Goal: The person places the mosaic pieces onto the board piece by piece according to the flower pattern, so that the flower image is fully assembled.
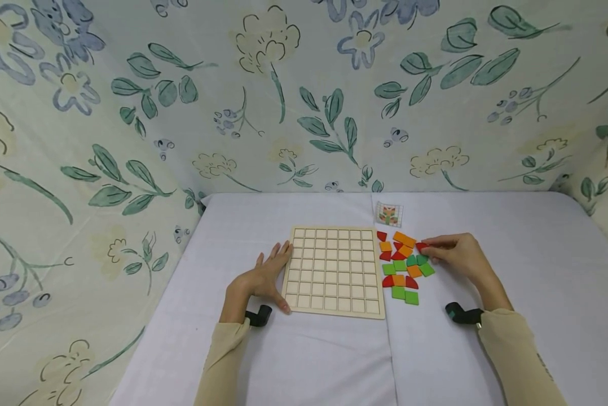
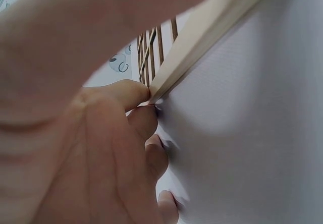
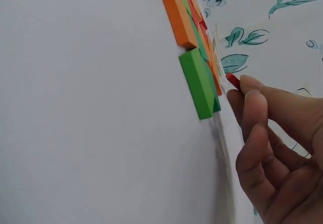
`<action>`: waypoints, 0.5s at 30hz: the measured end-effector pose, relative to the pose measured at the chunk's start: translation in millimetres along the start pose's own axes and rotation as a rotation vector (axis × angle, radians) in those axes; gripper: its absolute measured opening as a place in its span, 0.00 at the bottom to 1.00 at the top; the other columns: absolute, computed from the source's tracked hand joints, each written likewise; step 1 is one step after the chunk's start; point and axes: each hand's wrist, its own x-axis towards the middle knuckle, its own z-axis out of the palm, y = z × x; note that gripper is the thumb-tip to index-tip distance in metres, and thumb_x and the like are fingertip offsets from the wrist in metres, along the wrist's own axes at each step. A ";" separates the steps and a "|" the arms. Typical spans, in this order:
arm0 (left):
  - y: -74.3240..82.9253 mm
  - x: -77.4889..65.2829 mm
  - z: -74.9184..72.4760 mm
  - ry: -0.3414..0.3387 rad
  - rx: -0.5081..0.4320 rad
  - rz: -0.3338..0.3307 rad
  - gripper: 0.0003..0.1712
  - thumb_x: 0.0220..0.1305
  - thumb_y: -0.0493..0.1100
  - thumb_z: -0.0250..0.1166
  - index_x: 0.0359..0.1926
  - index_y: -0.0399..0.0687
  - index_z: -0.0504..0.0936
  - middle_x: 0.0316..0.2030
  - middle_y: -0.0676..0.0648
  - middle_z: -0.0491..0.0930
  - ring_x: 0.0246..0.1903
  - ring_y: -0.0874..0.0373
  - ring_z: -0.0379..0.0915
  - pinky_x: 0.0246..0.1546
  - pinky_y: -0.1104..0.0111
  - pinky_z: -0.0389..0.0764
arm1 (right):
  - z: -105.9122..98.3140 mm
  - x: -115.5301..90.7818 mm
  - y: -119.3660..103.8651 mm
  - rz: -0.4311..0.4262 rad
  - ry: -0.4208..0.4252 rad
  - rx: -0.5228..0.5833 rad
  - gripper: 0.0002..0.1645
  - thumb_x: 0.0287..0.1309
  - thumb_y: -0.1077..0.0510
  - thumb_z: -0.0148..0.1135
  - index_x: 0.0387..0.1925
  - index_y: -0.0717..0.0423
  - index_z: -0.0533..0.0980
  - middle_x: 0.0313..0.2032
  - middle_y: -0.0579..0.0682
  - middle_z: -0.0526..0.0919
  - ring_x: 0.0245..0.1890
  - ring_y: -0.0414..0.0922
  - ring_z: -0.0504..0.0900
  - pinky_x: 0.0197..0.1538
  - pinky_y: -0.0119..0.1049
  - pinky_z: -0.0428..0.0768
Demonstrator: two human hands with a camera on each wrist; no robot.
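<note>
A square wooden board (image 1: 331,270) with a grid of recessed cells lies on the white-covered table. My left hand (image 1: 260,279) rests along its left side with the fingers spread; the thumb reaches the near left corner. Up close in the left wrist view, fingertips (image 2: 139,93) touch the board's edge (image 2: 184,52). My right hand (image 1: 458,256) pinches a small red piece (image 3: 233,80) between thumb and fingertips, close over the right side of a group of coloured pieces. Among these are an orange block (image 1: 404,239), a green square (image 1: 412,298) and a red quarter-round (image 1: 412,282).
Behind the pieces lies a small picture card (image 1: 389,214) showing a coloured pattern on a grid. Black wrist-worn cameras (image 1: 259,316) stick out beside both wrists. Floral cloth (image 1: 304,113) hangs at the table's far edge and left side.
</note>
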 end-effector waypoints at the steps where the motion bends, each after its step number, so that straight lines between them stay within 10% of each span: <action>1: 0.0 -0.1 -0.1 0.000 0.001 0.000 0.90 0.31 0.53 0.90 0.84 0.47 0.34 0.84 0.47 0.27 0.83 0.48 0.18 0.81 0.41 0.27 | 0.3 -0.6 -0.9 -0.004 0.001 0.013 0.28 0.66 0.44 0.69 0.61 0.56 0.82 0.58 0.63 0.85 0.50 0.51 0.79 0.40 0.15 0.76; 15: 1.5 -0.5 -0.5 -0.006 -0.002 -0.010 0.91 0.31 0.53 0.90 0.84 0.47 0.33 0.84 0.48 0.27 0.83 0.48 0.18 0.81 0.42 0.26 | 17.1 -2.1 -38.8 -0.051 -0.052 0.228 0.30 0.66 0.42 0.68 0.59 0.59 0.82 0.43 0.57 0.85 0.28 0.45 0.80 0.33 0.27 0.81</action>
